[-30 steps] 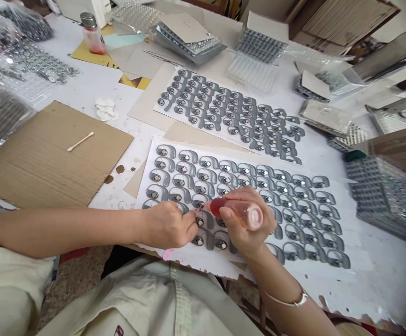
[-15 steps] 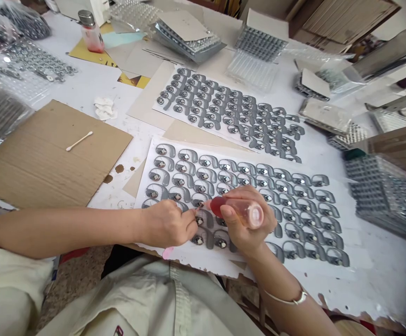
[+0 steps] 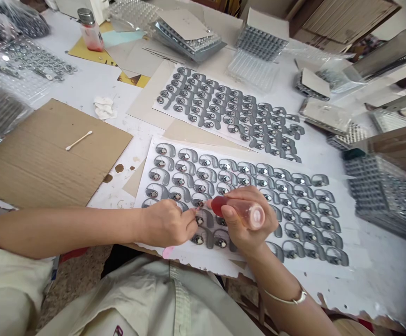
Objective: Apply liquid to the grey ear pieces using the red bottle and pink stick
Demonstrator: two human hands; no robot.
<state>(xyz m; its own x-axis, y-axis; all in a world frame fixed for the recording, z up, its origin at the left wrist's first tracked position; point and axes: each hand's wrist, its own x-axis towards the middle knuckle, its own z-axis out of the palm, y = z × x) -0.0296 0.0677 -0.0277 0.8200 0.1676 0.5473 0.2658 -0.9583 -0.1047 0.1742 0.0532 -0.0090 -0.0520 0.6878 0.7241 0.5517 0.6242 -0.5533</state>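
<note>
My right hand [image 3: 250, 224] is wrapped round a small translucent squeeze bottle [image 3: 239, 211] with red liquid in it. The bottle is tilted, its narrow tip pointing left at one of the grey hook-shaped parts [image 3: 202, 187]. My left hand [image 3: 169, 223] is closed, thumb and index finger pinched close to that tip. What it pinches, if anything, is too small to make out. Several such parts, each with a round shiny piece and thin wires, lie in rows on a white sheet [image 3: 146, 169] under both hands. Some of them are covered by my hands.
A second sheet of similar parts [image 3: 220, 100] lies behind. At left are brown cardboard [image 3: 48, 163] with a cotton swab [image 3: 79, 140], crumpled tissue [image 3: 104, 108] and a jar of red liquid [image 3: 92, 35]. Stacked trays [image 3: 367, 186] stand at right; more trays [image 3: 262, 35] are at the back.
The bottle and my right hand have shifted very slightly to the right. My left hand stays in the same place.
</note>
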